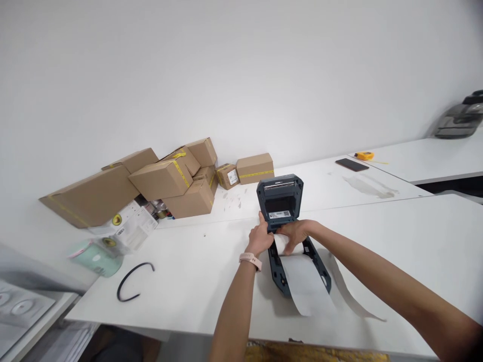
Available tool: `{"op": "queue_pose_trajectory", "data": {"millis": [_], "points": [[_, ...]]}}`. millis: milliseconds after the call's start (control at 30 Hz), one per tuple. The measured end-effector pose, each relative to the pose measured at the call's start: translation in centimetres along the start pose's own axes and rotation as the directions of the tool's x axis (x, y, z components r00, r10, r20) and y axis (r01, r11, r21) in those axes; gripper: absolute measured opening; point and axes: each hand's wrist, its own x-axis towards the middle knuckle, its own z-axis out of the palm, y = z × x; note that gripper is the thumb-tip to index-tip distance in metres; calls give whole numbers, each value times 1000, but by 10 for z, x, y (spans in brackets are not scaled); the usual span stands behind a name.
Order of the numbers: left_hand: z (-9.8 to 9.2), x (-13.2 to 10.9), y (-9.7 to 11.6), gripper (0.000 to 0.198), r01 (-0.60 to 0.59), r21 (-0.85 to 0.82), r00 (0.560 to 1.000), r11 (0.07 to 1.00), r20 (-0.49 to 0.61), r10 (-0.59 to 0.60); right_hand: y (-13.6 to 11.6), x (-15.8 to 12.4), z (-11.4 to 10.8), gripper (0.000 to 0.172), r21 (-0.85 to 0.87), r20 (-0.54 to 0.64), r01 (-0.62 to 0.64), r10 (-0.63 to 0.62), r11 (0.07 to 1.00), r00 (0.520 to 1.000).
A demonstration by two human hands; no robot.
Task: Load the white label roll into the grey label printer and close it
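Observation:
A dark grey label printer (279, 282) stands on the white table with its lid (279, 198) raised. Inside it sits a white paper roll (281, 246), and a loose strip of paper (307, 284) runs out over the printer's front. My left hand (260, 238), with a pink band at the wrist, grips the printer's left side by the hinge, one finger pointing up along the lid. Reaching in from the right, my right hand (293, 234) is closed over the roll, thumb in front; its other fingers are partly hidden.
Cardboard boxes (162, 178) with yellow tape are piled at the back left. A black curved band (123, 284), a mint-green pouch (96, 257) and clear packaging (132, 229) lie left. A dark phone (352, 164) and yellow tape measure (364, 156) lie back right. Another paper strip (352, 296) curls beside the printer.

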Motion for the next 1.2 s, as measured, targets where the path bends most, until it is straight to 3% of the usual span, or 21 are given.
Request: {"op": "queue_pose_trajectory", "data": {"millis": [100, 200, 300, 367, 400, 433, 500, 533, 567, 600, 667, 700, 733, 800, 867, 1000, 1100, 1200], "points": [[1, -3, 1, 92, 10, -7, 1000, 1000, -9, -10, -2, 4, -2, 81, -8, 88, -31, 32, 999, 996], [1, -7, 1, 91, 7, -21, 1000, 1000, -13, -7, -9, -5, -2, 83, -24, 75, -67, 68, 997, 995], [1, -8, -1, 91, -1, -42, 1000, 999, -18, 0, -19, -40, 2, 77, -5, -83, -81, 81, 997, 993], [2, -8, -3, 90, -7, -60, 1000, 998, -16, 6, -23, -73, 2, 53, 125, -298, -52, 87, 991, 951], [3, -7, -4, 90, -10, -69, 1000, 998, -13, 9, -25, -88, 1, 40, 232, -436, -37, 138, 972, 889], [3, -7, -5, 90, -12, -79, 1000, 997, -12, 11, -27, -100, -3, 36, 338, -596, -23, 234, 941, 768], [4, -6, -7, 91, -15, -97, 1000, 995, -15, 14, -29, -112, -16, 41, 488, -801, 39, 429, 872, 417], [4, -6, -7, 90, -16, -105, 1000, 994, -20, 14, -30, -111, -24, 44, 518, -834, 87, 480, 851, 274], [4, -6, -7, 90, -17, -114, 1000, 993, -25, 14, -30, -106, -33, 47, 532, -840, 138, 499, 836, 215], [4, -7, -7, 90, -16, -122, 999, 992, -31, 13, -31, -98, -41, 51, 539, -835, 191, 491, 820, 249], [5, -10, -5, 89, -15, -143, 999, 990, -49, 8, -33, -81, -54, 55, 569, -794, 264, 439, 779, 420], [5, -12, -5, 88, -14, -153, 998, 988, -60, 4, -34, -74, -56, 56, 586, -771, 274, 419, 763, 480], [7, -14, -5, 87, -11, -155, 997, 988, -73, 0, -36, -70, -56, 55, 595, -758, 275, 413, 756, 505], [11, -20, -8, 84, -17, -204, 994, 979, -108, -6, -39, -71, -49, 52, 592, -762, 268, 418, 760, 495], [18, -28, -15, 80, -26, -422, 990, 906, -137, -35, -42, -82, -33, 47, 591, -762, 271, 415, 760, 497], [31, -53, -31, 68, -8, -822, 973, 569, -137, -185, -49, -110, 19, 34, 575, -773, 332, 364, 748, 519], [38, -78, -32, 65, -61, -898, 940, 436, -199, -278, -58, -122, 65, 27, 537, -804, 341, 346, 771, 483], [45, -101, -20, 65, -67, -901, 944, 428, -196, -264, -66, -125, 100, 24, 586, -780, 291, 427, 756, 458]]}}
